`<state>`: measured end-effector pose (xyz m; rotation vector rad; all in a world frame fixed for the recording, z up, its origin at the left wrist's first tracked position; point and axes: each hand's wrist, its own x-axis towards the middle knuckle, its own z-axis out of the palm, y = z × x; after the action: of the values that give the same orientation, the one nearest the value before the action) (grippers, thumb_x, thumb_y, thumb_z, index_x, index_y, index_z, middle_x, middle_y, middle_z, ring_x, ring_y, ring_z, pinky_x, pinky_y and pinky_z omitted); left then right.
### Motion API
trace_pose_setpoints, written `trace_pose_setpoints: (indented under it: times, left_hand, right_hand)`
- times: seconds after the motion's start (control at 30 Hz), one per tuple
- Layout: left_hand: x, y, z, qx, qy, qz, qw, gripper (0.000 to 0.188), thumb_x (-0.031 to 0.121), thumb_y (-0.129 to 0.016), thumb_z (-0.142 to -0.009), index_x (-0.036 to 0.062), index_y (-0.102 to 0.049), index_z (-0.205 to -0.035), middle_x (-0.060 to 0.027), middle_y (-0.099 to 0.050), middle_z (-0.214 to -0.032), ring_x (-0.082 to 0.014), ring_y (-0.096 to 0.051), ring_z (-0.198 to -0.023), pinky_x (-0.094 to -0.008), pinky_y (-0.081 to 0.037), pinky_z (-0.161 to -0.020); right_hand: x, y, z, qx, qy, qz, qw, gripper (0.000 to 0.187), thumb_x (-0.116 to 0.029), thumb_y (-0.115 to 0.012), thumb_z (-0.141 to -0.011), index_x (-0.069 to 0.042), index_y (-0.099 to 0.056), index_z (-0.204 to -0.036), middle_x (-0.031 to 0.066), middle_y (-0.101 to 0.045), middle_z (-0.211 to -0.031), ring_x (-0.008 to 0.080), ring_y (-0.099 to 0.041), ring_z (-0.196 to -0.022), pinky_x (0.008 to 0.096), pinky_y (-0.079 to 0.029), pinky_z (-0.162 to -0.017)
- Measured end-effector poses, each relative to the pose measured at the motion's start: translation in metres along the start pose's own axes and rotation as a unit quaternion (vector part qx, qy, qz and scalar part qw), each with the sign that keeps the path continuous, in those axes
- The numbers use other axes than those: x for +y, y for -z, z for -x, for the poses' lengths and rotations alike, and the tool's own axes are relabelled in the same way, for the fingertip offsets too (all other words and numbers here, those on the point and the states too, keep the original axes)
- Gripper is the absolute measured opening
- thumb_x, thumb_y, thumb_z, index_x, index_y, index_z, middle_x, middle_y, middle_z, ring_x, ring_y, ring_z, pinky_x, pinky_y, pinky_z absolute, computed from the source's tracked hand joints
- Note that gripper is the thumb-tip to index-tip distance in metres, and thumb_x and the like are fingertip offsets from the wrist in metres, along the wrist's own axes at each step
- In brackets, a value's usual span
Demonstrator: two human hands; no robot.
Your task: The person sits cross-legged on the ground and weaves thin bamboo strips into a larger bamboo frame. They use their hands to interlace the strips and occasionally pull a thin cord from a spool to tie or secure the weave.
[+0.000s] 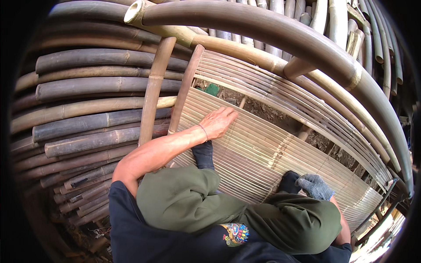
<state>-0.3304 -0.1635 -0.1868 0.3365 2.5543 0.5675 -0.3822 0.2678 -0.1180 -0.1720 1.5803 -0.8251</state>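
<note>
Under me spreads a seat of thin, pale bamboo slats [245, 149] laid side by side. My bare left hand [219, 123] rests at its far edge, fingers bent together over the edge slat, beside a long gap. Through that gap show brown earth and a piece of green material [212, 90]. My right hand [315, 186], in a grey knitted glove, is curled closed next to my dark-socked right foot [289, 182]; whatever its fingers hold is hidden. Across the gap, another band of slats [263, 83] runs along the bamboo frame.
A thick, dark bamboo pole [245, 19] arches across the far side above the frame. Stacked bamboo poles [87, 90] fill the left, and more cut poles [337, 22] lie at the far right. An upright bamboo post [155, 87] stands left of the slats.
</note>
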Motion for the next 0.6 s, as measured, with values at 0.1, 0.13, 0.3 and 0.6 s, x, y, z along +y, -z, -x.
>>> trace_pose_setpoints:
  times: [0.1, 0.13, 0.3, 0.6]
  left_hand:
    - [-0.013, -0.001, -0.026, 0.040, -0.068, -0.017, 0.997, 0.042, 0.003, -0.056, -0.082, 0.0044, -0.053, -0.124, -0.0119, -0.053, -0.113, -0.0312, -0.055, -0.105, -0.0425, -0.049, -0.089]
    - [-0.016, 0.000, -0.033, 0.039, -0.089, -0.020, 0.995, 0.041, 0.003, -0.056, -0.082, 0.0048, -0.054, -0.123, -0.0113, -0.053, -0.112, -0.0306, -0.055, -0.103, -0.0424, -0.050, -0.088]
    - [-0.030, 0.010, -0.059, -0.038, -0.164, -0.051, 0.984, 0.037, 0.006, -0.059, -0.082, 0.0060, -0.055, -0.118, -0.0096, -0.052, -0.109, -0.0269, -0.054, -0.101, -0.0383, -0.049, -0.085]
    - [-0.007, -0.007, -0.078, 0.013, -0.308, 0.018, 0.951, 0.029, 0.036, -0.065, -0.089, 0.0077, -0.064, -0.094, -0.0085, -0.057, -0.099, -0.0265, -0.055, -0.098, -0.0391, -0.047, -0.083]
  right_hand:
    - [0.044, -0.010, -0.011, 0.011, -0.067, 0.016, 0.998, 0.030, -0.031, -0.064, -0.091, -0.002, -0.071, -0.094, 0.0077, -0.061, -0.069, 0.0167, -0.061, -0.067, 0.0368, -0.049, -0.064]
    - [0.056, -0.009, -0.008, 0.015, -0.146, 0.000, 0.989, 0.030, -0.031, -0.065, -0.090, -0.002, -0.071, -0.092, 0.0082, -0.060, -0.068, 0.0176, -0.061, -0.068, 0.0378, -0.049, -0.066]
    - [0.081, 0.063, 0.094, 0.135, -0.299, 0.047, 0.944, 0.038, -0.038, -0.066, -0.087, 0.000, -0.069, -0.082, 0.0078, -0.053, -0.053, 0.0168, -0.054, -0.046, 0.0328, -0.042, -0.045]
    - [0.041, 0.033, 0.207, 0.452, -0.141, -0.187, 0.861, 0.029, -0.018, -0.063, -0.083, 0.001, -0.060, -0.105, 0.0040, -0.057, -0.061, 0.0111, -0.048, -0.041, 0.0224, -0.035, -0.035]
